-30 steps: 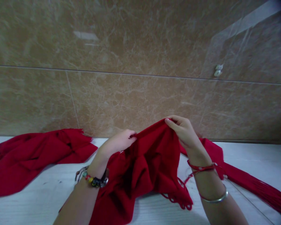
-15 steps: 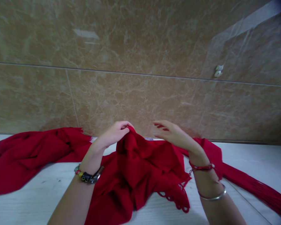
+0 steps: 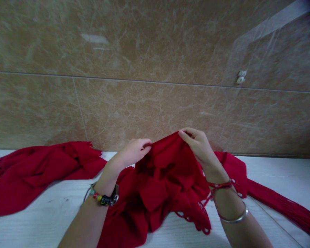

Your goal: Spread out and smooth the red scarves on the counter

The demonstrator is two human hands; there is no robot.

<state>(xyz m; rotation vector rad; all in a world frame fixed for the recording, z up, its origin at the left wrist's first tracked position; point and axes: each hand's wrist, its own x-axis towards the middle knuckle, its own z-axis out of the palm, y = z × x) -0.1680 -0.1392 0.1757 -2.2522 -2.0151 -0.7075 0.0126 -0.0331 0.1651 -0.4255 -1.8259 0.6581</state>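
Note:
A crumpled red cloth [image 3: 160, 186] with a looped trim on one edge lies bunched on the white surface, its upper edge lifted between my hands. My left hand [image 3: 134, 151] pinches that edge at its left end. At the right end, my right hand [image 3: 196, 143] grips the same edge between thumb and fingers. The stretch between them is pulled fairly taut and slants up to the right. Lower folds hang down in a heap. Whether it is a garment or a shawl cannot be made out.
Another red cloth [image 3: 46, 172] with a jagged end lies at the left. Behind my right forearm is a folded red piece [image 3: 234, 170], with a long red bundle of strands [image 3: 281, 199] running right. A brown marbled tile wall [image 3: 155, 110] rises behind the white surface [image 3: 54, 213].
My right hand was apart from the cloth with fingers spread; now it has hold of the upper edge. That edge has been drawn out between both hands. My left hand shifted slightly right.

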